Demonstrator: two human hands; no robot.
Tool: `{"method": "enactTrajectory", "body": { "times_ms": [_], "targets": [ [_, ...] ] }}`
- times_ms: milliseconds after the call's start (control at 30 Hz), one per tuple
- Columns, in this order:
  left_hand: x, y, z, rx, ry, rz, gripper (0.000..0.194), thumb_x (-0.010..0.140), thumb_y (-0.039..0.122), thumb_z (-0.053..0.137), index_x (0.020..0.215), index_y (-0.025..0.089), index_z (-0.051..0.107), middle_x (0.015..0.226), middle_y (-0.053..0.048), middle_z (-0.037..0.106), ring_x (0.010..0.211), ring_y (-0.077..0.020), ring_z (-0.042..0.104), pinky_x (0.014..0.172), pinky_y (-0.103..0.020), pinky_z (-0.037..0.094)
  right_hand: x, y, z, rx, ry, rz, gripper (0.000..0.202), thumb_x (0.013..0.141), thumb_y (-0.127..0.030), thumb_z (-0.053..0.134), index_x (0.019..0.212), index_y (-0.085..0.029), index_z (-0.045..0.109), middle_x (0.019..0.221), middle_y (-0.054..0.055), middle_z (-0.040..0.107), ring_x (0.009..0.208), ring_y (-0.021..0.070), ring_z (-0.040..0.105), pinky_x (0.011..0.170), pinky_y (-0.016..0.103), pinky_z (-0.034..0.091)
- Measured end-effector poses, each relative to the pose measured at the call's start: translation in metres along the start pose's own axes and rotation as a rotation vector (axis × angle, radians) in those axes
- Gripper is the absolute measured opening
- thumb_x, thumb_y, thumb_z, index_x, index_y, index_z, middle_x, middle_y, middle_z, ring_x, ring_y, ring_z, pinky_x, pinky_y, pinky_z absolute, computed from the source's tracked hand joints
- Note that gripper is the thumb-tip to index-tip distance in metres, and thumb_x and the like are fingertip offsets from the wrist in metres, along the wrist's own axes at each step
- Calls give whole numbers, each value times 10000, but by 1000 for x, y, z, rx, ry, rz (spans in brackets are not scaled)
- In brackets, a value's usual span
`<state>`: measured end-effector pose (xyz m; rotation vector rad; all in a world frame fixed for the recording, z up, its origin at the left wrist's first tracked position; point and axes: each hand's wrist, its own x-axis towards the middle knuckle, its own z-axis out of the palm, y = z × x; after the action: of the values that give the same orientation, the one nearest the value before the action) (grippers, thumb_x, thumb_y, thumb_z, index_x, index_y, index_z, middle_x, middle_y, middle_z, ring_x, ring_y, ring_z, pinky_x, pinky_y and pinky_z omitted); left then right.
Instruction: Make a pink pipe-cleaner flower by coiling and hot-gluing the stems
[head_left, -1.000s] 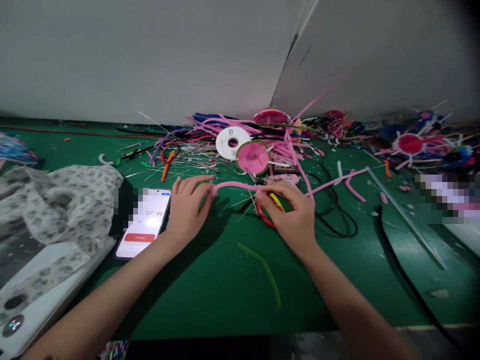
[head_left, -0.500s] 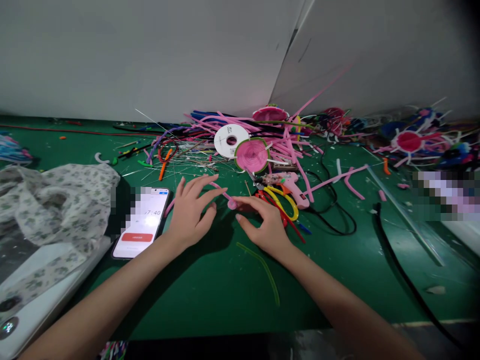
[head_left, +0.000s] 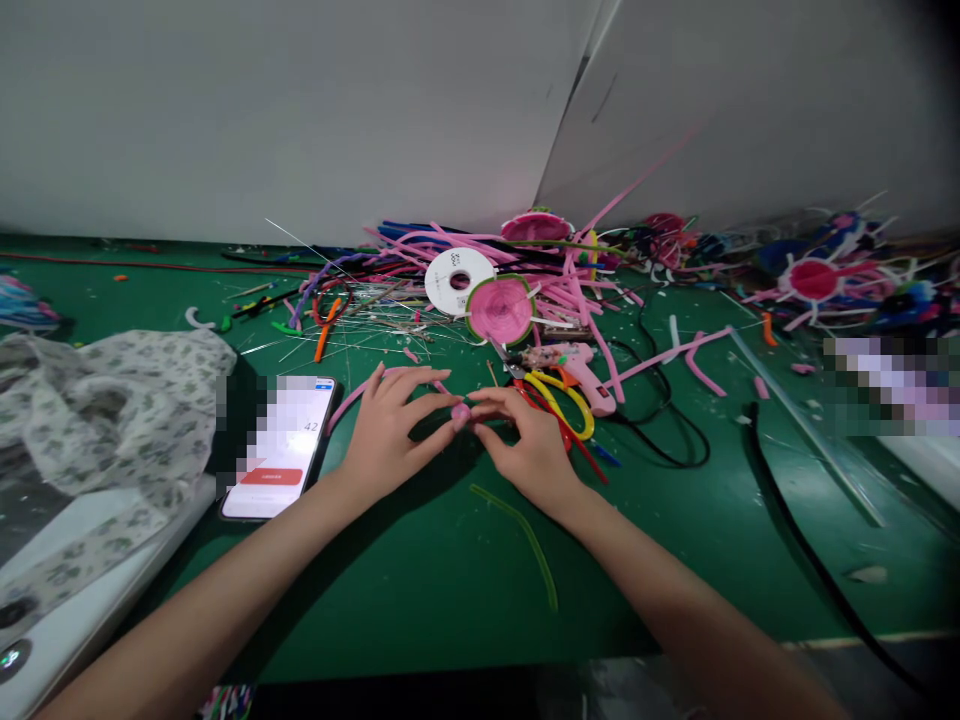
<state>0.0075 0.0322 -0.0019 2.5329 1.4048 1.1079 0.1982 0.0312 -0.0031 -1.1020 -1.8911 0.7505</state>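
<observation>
Between my two hands is a small pink coil (head_left: pixel 460 413), with a long pink strip (head_left: pixel 346 402) curving away from it behind my left hand toward the phone. The thumb and index finger of my left hand (head_left: pixel 394 425) pinch the coil's left side, its other fingers raised. From the right, the fingertips of my right hand (head_left: pixel 525 440) close on the same coil. A thin yellow-green strip (head_left: pixel 529 532) lies on the table below my right hand. Just beyond that hand are yellow-handled scissors (head_left: pixel 577 405) and a pink glue gun (head_left: pixel 589 378).
A lit phone (head_left: pixel 274 450) lies left of my hands, near a patterned cloth (head_left: pixel 150 400). Behind are a white disc (head_left: pixel 442 285), a pink coiled round (head_left: pixel 501 310) and heaped strips. Black cable (head_left: pixel 787 535) and a clear stick (head_left: pixel 814 430) lie right.
My left thumb and index finger have come together on the pink coil, where they were apart before. More of the pink strip shows behind my left hand.
</observation>
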Motion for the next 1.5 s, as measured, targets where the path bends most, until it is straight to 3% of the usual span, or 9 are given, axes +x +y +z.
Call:
{"method": "enactTrajectory", "body": {
  "times_ms": [267, 533, 767, 1033, 1233, 1500],
  "targets": [
    [1, 5, -4, -48, 18, -25, 283, 798, 363, 655, 1058, 276, 589, 1219, -29, 610, 1131, -231, 556, 1084, -533, 251, 0, -8, -10, -22, 77, -70, 341, 728, -82, 555, 1047, -204, 563, 945, 42, 661, 852, 174, 656, 783, 331, 545],
    [0, 7, -6, -42, 31, 0, 213, 793, 331, 644, 986, 260, 589, 1210, -29, 615, 1118, -236, 564, 1080, -535, 259, 1, -9, -18, 2, 76, -48, 323, 749, -118, 549, 1052, -216, 600, 964, 43, 671, 874, 184, 647, 806, 358, 535],
    [-1, 4, -5, -32, 48, -11, 159, 827, 293, 622, 979, 266, 587, 1194, -18, 619, 1094, -218, 571, 1057, -511, 290, 3, -7, -19, 331, 101, 157, 279, 794, -298, 640, 1065, -233, 629, 968, 40, 687, 894, 178, 660, 819, 355, 532],
    [-1, 7, -7, -93, 160, -7, 275, 797, 285, 646, 1036, 245, 516, 1097, -32, 642, 1068, -213, 587, 1062, -496, 319, 14, -3, -25, 666, 231, 443, 219, 723, -366, 694, 861, -196, 690, 706, 14, 696, 679, 157, 654, 719, 336, 541],
    [-1, 7, -7, -95, 175, 0, 289, 783, 270, 659, 1025, 228, 508, 1084, -41, 643, 1064, -207, 589, 1063, -484, 320, 16, 1, -29, 741, 201, 480, 223, 773, -347, 597, 901, -182, 677, 712, 33, 683, 692, 170, 648, 680, 340, 543],
    [-1, 7, -6, -88, 156, -8, 288, 785, 281, 653, 1029, 240, 506, 1082, -33, 641, 1057, -206, 588, 1063, -492, 320, 17, -2, -29, 796, 194, 535, 223, 739, -323, 657, 908, -180, 685, 704, 19, 677, 643, 141, 633, 656, 310, 543]
  ]
}}
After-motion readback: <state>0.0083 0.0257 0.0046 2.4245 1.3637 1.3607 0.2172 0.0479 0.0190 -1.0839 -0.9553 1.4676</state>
